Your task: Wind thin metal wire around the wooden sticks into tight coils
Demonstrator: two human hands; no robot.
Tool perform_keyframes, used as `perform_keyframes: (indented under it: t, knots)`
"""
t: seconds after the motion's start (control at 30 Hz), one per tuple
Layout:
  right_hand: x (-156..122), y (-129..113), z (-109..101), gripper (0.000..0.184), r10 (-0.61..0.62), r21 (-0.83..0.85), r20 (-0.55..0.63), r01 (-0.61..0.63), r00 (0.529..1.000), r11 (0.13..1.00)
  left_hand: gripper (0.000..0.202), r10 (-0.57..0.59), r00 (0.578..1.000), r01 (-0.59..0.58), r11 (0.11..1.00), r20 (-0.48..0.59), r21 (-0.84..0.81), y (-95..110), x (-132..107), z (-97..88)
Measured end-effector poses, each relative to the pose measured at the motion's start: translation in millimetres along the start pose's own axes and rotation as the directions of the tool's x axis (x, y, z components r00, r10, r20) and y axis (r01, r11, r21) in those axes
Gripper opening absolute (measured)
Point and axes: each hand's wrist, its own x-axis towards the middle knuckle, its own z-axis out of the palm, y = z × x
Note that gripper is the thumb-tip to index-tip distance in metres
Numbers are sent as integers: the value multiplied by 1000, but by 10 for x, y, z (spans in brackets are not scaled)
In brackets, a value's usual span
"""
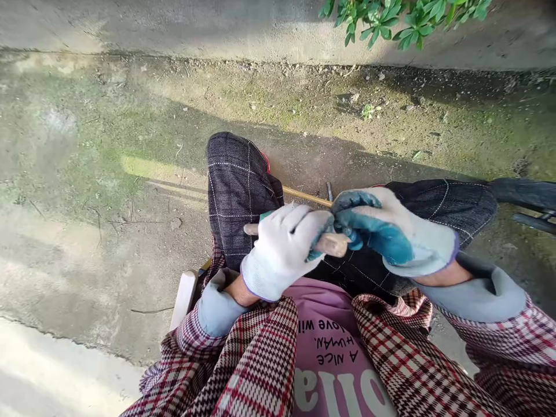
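Note:
My left hand [289, 246], in a white glove with a teal coated palm, is wrapped round a short piece of wood [333, 245]. Its thicker, rough end sticks out toward my right hand, and a narrower rounded end shows on the far left side of the fist. My right hand [376, 226], gloved the same way, is closed with its fingertips curled together close beside the left fingers. A thin yellowish rod [306, 197] runs from near my left knee to behind the right fingers. Whatever is pinched in those fingers is hidden.
Both knees, in dark checked trousers [237, 191], flank the hands. A pale chair part [185, 295] stands at my left side. Dark bars [527, 200] show at the right edge. Beyond the mossy ground [174, 139] is a concrete wall [217, 29] with leaves [408, 20] overhanging it.

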Motion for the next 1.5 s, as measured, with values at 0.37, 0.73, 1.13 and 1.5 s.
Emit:
perform_keyframes:
  t: [0.37, 0.73, 1.13, 1.5]
  knots:
    - [-210, -62, 14, 12, -575, -778, -106, 292, 811, 556, 22, -555, 797, 557, 525, 237, -644, 26, 201, -16]
    - [-185, -117, -57, 13, -675, -848, 140, 440, 724, 296, 21, -540, 727, 634, 292, 424, -716, -18, 197, 1]
    - [-192, -177, -105, 17, -616, -849, 224, 462, 755, 257, 26, -475, 690, 670, 135, 546, -730, -97, 176, 42]
    - [-197, -198, -97, 19, -639, -829, 168, 459, 750, 320, 22, -453, 745, 614, 176, 490, -770, -34, 170, -17]
